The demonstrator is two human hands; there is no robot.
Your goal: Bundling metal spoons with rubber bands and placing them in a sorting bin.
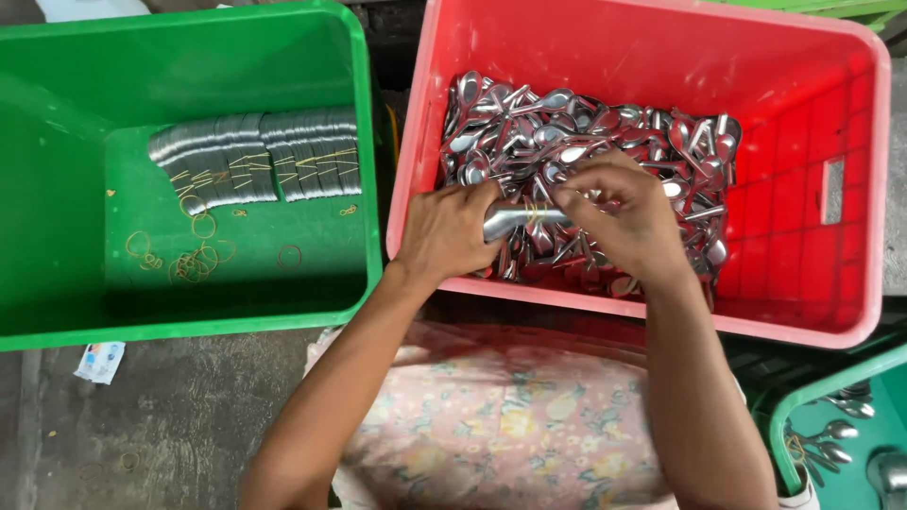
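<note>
Steel spoons, nested into one tight stack (515,219), sit between our two hands above the near edge of the red crate (855,189). Our left hand (449,231) is closed around the left end of the stack, fingers curled over it. Our right hand (624,212) is closed at the stack's right end, fingertips pinching at a thin yellowish rubber band (536,215) that crosses the stack. Beyond both hands, a loose heap of spoons (605,127) fills the crate's left and middle floor. Well to the left of the left hand stands a green crate (57,312) holding banded rows of spoons (255,156) and scattered spare rubber bands (194,260). Below the right forearm, a second green crate (789,411) shows a few spoons.
</note>
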